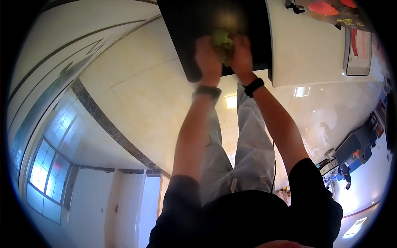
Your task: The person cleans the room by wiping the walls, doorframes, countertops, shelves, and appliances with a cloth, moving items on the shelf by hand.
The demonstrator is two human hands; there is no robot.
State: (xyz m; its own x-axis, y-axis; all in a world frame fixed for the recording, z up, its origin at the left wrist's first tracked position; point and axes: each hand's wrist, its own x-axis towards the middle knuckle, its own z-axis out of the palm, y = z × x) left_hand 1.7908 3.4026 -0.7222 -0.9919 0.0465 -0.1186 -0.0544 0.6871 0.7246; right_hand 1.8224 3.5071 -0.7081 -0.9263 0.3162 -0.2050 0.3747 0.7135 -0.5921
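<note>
A crumpled light-green item (223,40), perhaps cloth or leafy, is between my two hands above a black tabletop (182,25). My left hand (208,57) closes on its left side, with a dark band on the wrist. My right hand (241,53) grips its right side, a black watch or band (253,87) at that wrist. Both hands are blurred, and the separate fingers are hard to make out. Part of the green item hangs down between the hands.
Pale glossy floor (144,78) surrounds the black table. A framed red-and-white panel (358,51) and a surface with red shapes (324,8) are at the upper right. Sofas (348,148) and another person (346,175) appear far right. A window (47,173) is at the left.
</note>
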